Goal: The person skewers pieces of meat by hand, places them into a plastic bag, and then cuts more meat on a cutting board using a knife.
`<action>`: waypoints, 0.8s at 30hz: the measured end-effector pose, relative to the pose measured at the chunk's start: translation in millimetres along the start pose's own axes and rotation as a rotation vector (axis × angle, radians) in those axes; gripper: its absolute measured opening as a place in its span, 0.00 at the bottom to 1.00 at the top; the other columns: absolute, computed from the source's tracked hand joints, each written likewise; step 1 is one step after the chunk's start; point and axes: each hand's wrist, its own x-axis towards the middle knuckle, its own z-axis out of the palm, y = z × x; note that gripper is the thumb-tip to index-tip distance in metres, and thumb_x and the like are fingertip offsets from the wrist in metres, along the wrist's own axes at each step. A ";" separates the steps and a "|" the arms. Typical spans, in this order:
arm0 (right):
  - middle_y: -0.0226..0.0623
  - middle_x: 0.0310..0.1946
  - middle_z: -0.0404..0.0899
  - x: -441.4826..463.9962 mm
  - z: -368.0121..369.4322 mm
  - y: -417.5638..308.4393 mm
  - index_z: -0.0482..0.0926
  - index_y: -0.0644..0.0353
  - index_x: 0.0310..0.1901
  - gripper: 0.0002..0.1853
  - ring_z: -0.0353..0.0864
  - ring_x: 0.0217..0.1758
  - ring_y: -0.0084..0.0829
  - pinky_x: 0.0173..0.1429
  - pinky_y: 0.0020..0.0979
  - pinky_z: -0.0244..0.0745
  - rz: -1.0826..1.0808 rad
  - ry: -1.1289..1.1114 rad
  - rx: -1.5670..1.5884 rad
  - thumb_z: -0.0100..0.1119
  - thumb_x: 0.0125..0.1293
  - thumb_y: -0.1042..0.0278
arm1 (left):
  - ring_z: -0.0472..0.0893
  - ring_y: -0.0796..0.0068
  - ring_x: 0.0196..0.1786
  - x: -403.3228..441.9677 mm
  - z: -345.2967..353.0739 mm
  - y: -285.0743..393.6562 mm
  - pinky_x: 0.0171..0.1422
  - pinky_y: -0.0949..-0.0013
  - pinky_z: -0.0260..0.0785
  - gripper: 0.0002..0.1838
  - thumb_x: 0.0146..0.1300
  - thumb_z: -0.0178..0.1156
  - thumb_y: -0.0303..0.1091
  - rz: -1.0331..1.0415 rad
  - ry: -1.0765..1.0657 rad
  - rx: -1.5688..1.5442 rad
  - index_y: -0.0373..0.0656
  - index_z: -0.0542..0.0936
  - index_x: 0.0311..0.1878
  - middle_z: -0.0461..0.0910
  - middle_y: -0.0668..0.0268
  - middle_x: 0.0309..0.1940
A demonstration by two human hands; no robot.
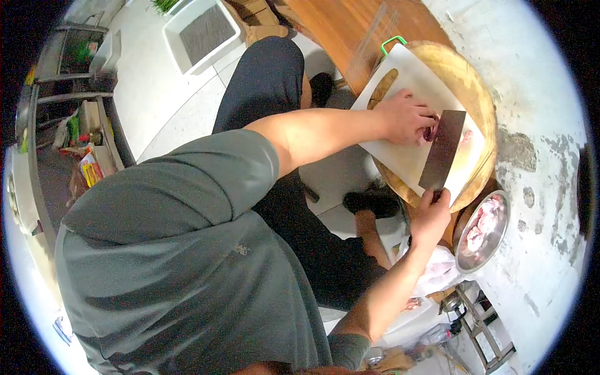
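My right hand [431,219] is closed round the handle of a cleaver [444,149], whose wide dark blade lies across the white cutting board [409,65]. My left hand [406,117] presses down with curled fingers on a dark red piece of meat [429,133], right beside the blade. Part of that meat is hidden under the fingers. On the far side of the blade lies a small pink scrap of meat [467,136]. Under the board is a round wooden chopping block [480,94]. The board has a green handle [394,44].
A metal bowl of cut meat [482,231] stands near my right hand, beside a white plastic bag [437,269]. A stained wall [531,156] rises behind the block. A wooden table [350,31] and a white tub [203,37] are to my left.
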 end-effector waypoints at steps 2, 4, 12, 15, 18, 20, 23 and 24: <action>0.60 0.34 0.82 -3.7 3.4 -3.1 0.73 0.62 0.44 0.11 0.81 0.41 0.62 0.42 0.50 0.76 -0.005 0.017 0.017 0.54 0.71 0.61 | 0.73 0.69 0.67 -0.9 1.9 0.1 0.70 0.51 0.59 0.21 0.62 0.55 0.47 -0.012 0.006 -0.003 0.54 0.79 0.58 0.75 0.72 0.65; 0.60 0.34 0.82 -4.7 6.7 -3.7 0.73 0.61 0.44 0.11 0.81 0.42 0.62 0.42 0.50 0.76 0.001 0.023 0.029 0.55 0.71 0.62 | 0.73 0.69 0.67 -1.7 0.1 0.5 0.69 0.50 0.60 0.22 0.62 0.55 0.46 -0.023 0.008 -0.011 0.53 0.80 0.58 0.75 0.71 0.66; 0.60 0.34 0.80 -9.5 12.2 -0.8 0.74 0.64 0.45 0.12 0.80 0.41 0.62 0.43 0.49 0.74 0.013 0.029 0.014 0.53 0.71 0.62 | 0.72 0.66 0.67 0.9 -2.6 -0.6 0.70 0.46 0.59 0.20 0.64 0.55 0.48 -0.027 -0.031 -0.031 0.51 0.81 0.55 0.74 0.68 0.66; 0.59 0.34 0.82 -4.4 15.7 -1.3 0.73 0.60 0.43 0.10 0.81 0.41 0.62 0.42 0.52 0.75 -0.027 0.027 -0.062 0.53 0.71 0.62 | 0.72 0.66 0.67 0.3 0.4 -1.0 0.70 0.45 0.58 0.20 0.64 0.55 0.48 -0.024 -0.034 -0.030 0.51 0.80 0.55 0.74 0.67 0.66; 0.57 0.33 0.82 5.8 17.9 -10.4 0.72 0.61 0.42 0.11 0.81 0.39 0.61 0.41 0.52 0.75 -0.043 0.029 -0.065 0.54 0.71 0.61 | 0.72 0.65 0.67 -1.0 -1.0 -1.2 0.71 0.45 0.58 0.19 0.64 0.55 0.47 -0.027 -0.053 -0.026 0.53 0.80 0.55 0.75 0.67 0.65; 0.57 0.33 0.82 10.2 19.4 -5.5 0.72 0.62 0.43 0.11 0.81 0.39 0.61 0.42 0.52 0.75 -0.055 0.025 -0.048 0.54 0.71 0.61 | 0.72 0.64 0.67 0.4 -2.1 2.1 0.71 0.46 0.57 0.19 0.64 0.55 0.47 -0.023 -0.065 -0.033 0.53 0.80 0.55 0.76 0.67 0.64; 0.56 0.33 0.82 13.9 12.9 -0.3 0.73 0.62 0.44 0.12 0.82 0.39 0.60 0.42 0.51 0.75 -0.054 0.073 0.006 0.54 0.71 0.62 | 0.73 0.67 0.66 1.3 -1.8 -3.0 0.71 0.49 0.56 0.18 0.63 0.55 0.48 -0.015 -0.030 -0.014 0.55 0.81 0.54 0.77 0.69 0.62; 0.56 0.34 0.82 11.1 8.8 1.4 0.73 0.62 0.45 0.12 0.82 0.39 0.59 0.42 0.51 0.75 -0.044 0.094 0.025 0.54 0.71 0.62 | 0.74 0.69 0.65 -0.2 0.4 -2.4 0.71 0.51 0.56 0.18 0.63 0.55 0.49 -0.009 0.008 0.000 0.57 0.81 0.53 0.77 0.71 0.60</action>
